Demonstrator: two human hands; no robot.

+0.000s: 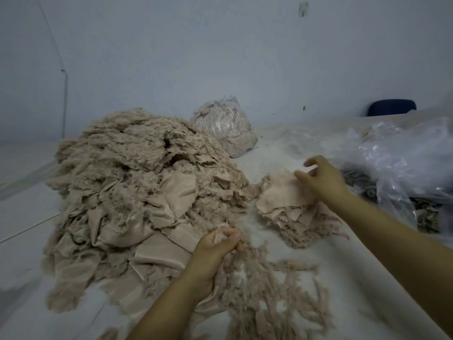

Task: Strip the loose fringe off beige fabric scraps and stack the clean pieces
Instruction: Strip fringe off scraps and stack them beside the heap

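Right hand [321, 179] hovers over the stack [289, 200], fingers loosely spread, holding nothing. Left hand [218, 244] grips fringe [274, 285] beside the stack. Drop the fringe clear of the stack.

Tied plastic bag [224, 126] by the wall [220, 45], dark chair back [392, 110] far right.

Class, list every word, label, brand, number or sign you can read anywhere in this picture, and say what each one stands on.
None: no readable text shows anywhere.
The clear plastic bags, the tied bag of scraps, the wall and the beige fabric pile bear no print.
The small dark marks on the wall are stains or holes, not lettering.
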